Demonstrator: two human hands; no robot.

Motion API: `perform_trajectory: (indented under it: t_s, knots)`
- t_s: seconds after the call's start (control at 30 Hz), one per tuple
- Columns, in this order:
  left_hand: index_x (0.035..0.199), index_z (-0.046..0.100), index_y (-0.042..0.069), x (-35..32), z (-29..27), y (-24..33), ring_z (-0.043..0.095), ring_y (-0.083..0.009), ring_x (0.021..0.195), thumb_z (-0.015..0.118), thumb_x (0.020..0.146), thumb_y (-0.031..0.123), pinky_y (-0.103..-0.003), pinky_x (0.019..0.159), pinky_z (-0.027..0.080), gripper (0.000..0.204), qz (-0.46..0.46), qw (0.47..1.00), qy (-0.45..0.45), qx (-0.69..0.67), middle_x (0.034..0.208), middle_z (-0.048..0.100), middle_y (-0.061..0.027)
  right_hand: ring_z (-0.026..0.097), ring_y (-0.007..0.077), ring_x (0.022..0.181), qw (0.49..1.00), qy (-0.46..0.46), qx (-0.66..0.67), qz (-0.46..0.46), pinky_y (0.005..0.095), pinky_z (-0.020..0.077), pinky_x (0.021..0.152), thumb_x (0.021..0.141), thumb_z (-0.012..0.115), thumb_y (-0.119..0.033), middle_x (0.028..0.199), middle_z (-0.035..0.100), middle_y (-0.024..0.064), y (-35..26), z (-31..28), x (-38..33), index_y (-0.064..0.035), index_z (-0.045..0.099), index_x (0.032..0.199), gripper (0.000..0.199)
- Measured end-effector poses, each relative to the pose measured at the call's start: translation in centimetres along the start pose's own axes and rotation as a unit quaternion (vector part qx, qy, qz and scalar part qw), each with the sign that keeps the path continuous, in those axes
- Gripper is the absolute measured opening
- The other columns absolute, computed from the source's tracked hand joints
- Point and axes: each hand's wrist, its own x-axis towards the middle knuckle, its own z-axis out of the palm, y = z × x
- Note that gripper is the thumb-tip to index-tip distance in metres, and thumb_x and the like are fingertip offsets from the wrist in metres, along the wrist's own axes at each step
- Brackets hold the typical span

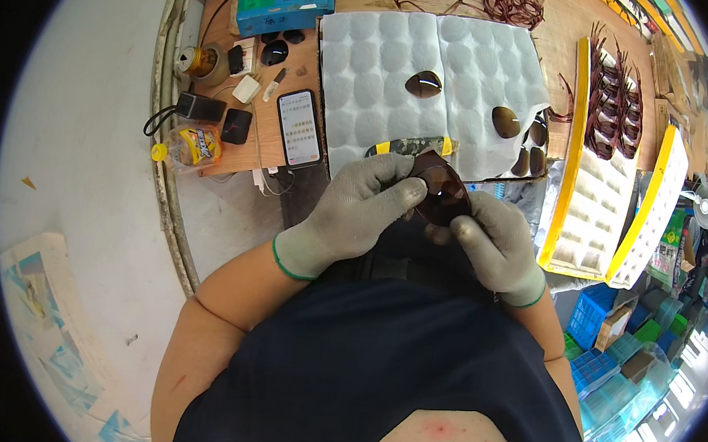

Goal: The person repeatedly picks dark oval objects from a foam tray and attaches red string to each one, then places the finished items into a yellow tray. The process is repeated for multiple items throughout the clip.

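Both gloved hands meet in front of my body on a pair of dark brown sunglasses (443, 196). My left hand (353, 209) pinches its left side between thumb and fingers. On the other side, my right hand (500, 244) grips the lower right edge. The fingers hide part of the piece. Just beyond them lies a dark patterned strip with yellow ends (411, 147), at the near edge of a white dimpled pad (371, 76). One loose brown lens (424, 84) rests on the pad's middle and another lens (506, 122) to its right. Several more sit at its right corner.
Left on the wooden table are a phone (300, 127), a plastic bottle (190, 148), a can (193, 61) and a blue box (286, 4). Tangled brown frames (513, 5) lie at the back. A yellow-edged tray (588, 207) carrying brown frames (615, 103) stands at right.
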Motion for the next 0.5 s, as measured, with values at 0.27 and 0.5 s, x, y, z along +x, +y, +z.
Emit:
perform_trajectory:
  t_s: [0.27,0.5]
  knots:
    - [0.112,0.07,0.0,-0.6,0.3,2.6,0.062,-0.0107,0.081,0.07,0.1,0.014,-0.029,0.075,0.052,0.018,0.081,0.982,-0.038,0.166,0.086,0.067,-0.0054,0.068,0.0167,0.068,0.999,0.01,0.006,0.036,0.0315,0.0527,0.064,0.098,0.066,-0.014,0.075,0.071,0.0103,-1.4,-0.8,-0.4,0.0011,0.07,0.106,0.017]
    - [0.115,0.067,-0.002,-1.1,1.3,2.7,0.072,-0.0264,0.076,0.074,0.096,0.014,-0.035,0.072,0.055,0.027,0.193,0.945,-0.018,0.262,0.088,0.071,-0.0148,0.051,0.0285,0.048,0.973,0.126,-0.166,-0.102,0.0378,0.0411,0.049,0.083,0.079,-0.012,0.059,0.05,0.0124,-2.1,0.9,-0.4,-0.0011,0.062,0.08,0.021]
